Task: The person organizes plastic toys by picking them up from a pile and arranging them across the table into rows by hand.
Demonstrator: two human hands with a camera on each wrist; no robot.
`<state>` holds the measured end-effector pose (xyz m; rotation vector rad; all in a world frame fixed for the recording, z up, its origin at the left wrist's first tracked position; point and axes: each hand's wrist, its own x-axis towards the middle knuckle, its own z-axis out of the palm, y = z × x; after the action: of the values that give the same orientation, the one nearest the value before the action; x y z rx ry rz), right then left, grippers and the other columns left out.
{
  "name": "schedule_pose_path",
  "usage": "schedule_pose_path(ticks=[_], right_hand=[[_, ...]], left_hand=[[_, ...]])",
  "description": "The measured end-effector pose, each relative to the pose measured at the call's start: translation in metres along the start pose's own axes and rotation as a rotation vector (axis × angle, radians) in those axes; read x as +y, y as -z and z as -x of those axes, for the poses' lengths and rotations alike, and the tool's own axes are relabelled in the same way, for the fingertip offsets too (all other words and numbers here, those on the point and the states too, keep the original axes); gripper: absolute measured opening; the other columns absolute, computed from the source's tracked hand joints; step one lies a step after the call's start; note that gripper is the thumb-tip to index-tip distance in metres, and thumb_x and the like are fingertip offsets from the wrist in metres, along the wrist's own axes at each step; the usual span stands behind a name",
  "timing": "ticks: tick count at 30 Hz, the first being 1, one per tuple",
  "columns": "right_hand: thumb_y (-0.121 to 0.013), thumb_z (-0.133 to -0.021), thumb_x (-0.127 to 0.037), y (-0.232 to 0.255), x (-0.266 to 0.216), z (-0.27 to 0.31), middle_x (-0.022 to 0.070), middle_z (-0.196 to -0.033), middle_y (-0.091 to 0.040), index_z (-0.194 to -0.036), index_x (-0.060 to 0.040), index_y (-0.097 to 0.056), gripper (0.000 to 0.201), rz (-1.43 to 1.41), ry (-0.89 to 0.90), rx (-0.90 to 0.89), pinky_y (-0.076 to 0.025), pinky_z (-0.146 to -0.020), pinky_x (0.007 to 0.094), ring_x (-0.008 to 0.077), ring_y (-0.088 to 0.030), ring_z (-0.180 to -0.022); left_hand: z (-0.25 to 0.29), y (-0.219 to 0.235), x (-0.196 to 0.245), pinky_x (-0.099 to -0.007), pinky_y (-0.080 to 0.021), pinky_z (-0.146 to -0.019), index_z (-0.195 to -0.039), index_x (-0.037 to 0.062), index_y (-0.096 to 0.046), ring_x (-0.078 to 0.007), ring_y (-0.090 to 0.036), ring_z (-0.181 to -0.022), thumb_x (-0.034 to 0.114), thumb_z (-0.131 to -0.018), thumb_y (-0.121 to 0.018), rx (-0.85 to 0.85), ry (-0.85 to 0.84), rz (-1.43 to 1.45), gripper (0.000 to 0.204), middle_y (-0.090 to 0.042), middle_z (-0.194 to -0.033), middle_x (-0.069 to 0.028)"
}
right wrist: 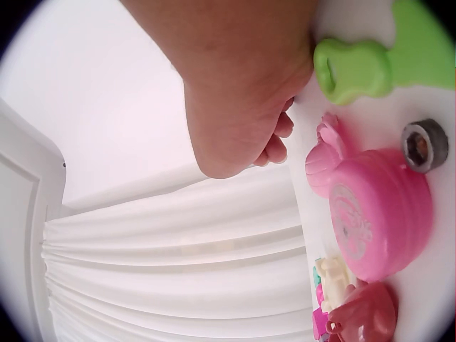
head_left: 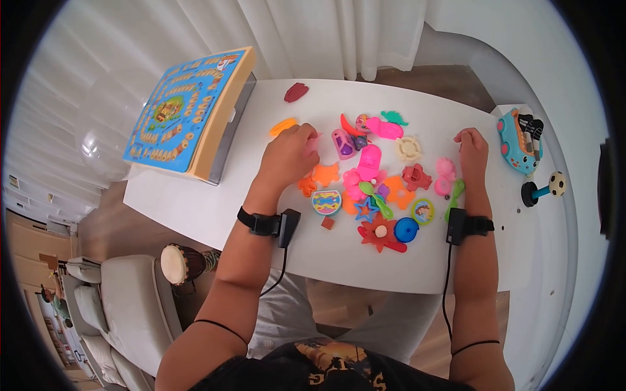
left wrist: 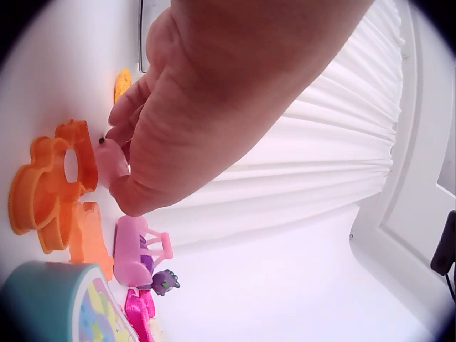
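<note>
My left hand (head_left: pixel 287 155) is at the left of the toy pile, thumb and fingers pinching a small pale pink toy (left wrist: pixel 110 164) with a black dot on it. Fingers cover much of this toy. Orange cutters (left wrist: pixel 50 187) lie beside it, and a pink and purple handbag toy (head_left: pixel 343 144) is to its right. My right hand (head_left: pixel 474 155) rests on the table at the right, fingers loosely curled and holding nothing. Nearest to it are a pink toy with a round case (right wrist: pixel 377 214) and a green toy (right wrist: pixel 356 71); a small grey ring (right wrist: pixel 425 145) lies beside the case.
Several bright toys spread over the white table (head_left: pixel 404 277), among them a red star piece (head_left: pixel 373 236), a blue lid (head_left: pixel 406 230) and a cream ring (head_left: pixel 409 148). A board game box (head_left: pixel 186 114) stands at the left edge, a turquoise toy car (head_left: pixel 520 146) at the right.
</note>
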<state>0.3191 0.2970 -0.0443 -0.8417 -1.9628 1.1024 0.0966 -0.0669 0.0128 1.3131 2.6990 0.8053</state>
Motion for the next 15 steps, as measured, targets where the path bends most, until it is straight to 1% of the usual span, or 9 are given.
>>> schedule_pose_path(ticks=[2, 5, 7, 9, 11, 15], right_hand=[[-0.054, -0.098, -0.013, 0.001, 0.000, 0.000, 0.0020, -0.080, -0.067, -0.086, -0.0008, -0.066, 0.021, 0.000, 0.006, -0.001, -0.043, -0.068, 0.0264, 0.0085, -0.054, -0.073], [-0.054, -0.098, -0.013, 0.000, -0.002, 0.002, 0.0019, -0.080, -0.067, -0.087, -0.0006, -0.066, 0.020, -0.006, 0.010, 0.000, -0.043, -0.068, 0.0262, 0.0086, -0.054, -0.073], [-0.054, -0.098, -0.013, 0.000, 0.000, 0.001, 0.0019, -0.080, -0.067, -0.087, -0.0004, -0.065, 0.020, -0.011, 0.009, 0.001, -0.043, -0.068, 0.0262, 0.0087, -0.054, -0.072], [-0.054, -0.098, -0.012, -0.001, 0.004, 0.000, 0.0009, -0.080, -0.066, -0.087, -0.0013, -0.066, 0.020, -0.031, 0.018, 0.002, -0.041, -0.065, 0.0255, 0.0075, -0.051, -0.069], [-0.054, -0.098, -0.012, -0.001, 0.002, 0.000, 0.0002, -0.079, -0.066, -0.087, -0.0020, -0.066, 0.020, -0.039, 0.017, -0.009, -0.041, -0.063, 0.0251, 0.0067, -0.050, -0.068], [-0.055, -0.098, -0.012, 0.000, 0.001, 0.001, -0.0016, -0.078, -0.064, -0.086, -0.0034, -0.066, 0.019, -0.063, 0.002, -0.023, -0.038, -0.059, 0.0241, 0.0046, -0.046, -0.064]], left_hand=[[0.000, 0.000, -0.002, -0.0420, -0.056, -0.084, -0.111, 0.0041, -0.065, -0.0347, -0.069, -0.102, 0.007, -0.078, -0.069, 0.024, 0.023, -0.056, 0.033, -0.072, -0.108, -0.0132], [0.000, -0.002, -0.009, -0.0438, -0.057, -0.084, -0.111, 0.0054, -0.064, -0.0346, -0.068, -0.103, 0.006, -0.077, -0.069, 0.078, 0.050, -0.119, 0.034, -0.070, -0.105, -0.0126], [-0.001, -0.001, -0.012, -0.0439, -0.057, -0.084, -0.110, 0.0055, -0.064, -0.0348, -0.068, -0.104, 0.004, -0.077, -0.068, 0.082, 0.067, -0.135, 0.033, -0.070, -0.105, -0.0121], [-0.002, -0.002, -0.017, -0.0440, -0.057, -0.084, -0.109, 0.0057, -0.063, -0.0350, -0.067, -0.104, 0.003, -0.077, -0.066, 0.085, 0.084, -0.152, 0.032, -0.070, -0.106, -0.0115], [-0.002, -0.003, -0.023, -0.0445, -0.056, -0.082, -0.107, 0.0057, -0.063, -0.0347, -0.067, -0.102, 0.000, -0.078, -0.064, 0.132, 0.037, -0.171, 0.030, -0.070, -0.106, -0.0115], [0.003, 0.006, -0.027, -0.0451, -0.055, -0.080, -0.106, 0.0064, -0.064, -0.0347, -0.067, -0.100, -0.003, -0.079, -0.062, 0.096, 0.022, -0.139, 0.029, -0.070, -0.104, -0.0113]])
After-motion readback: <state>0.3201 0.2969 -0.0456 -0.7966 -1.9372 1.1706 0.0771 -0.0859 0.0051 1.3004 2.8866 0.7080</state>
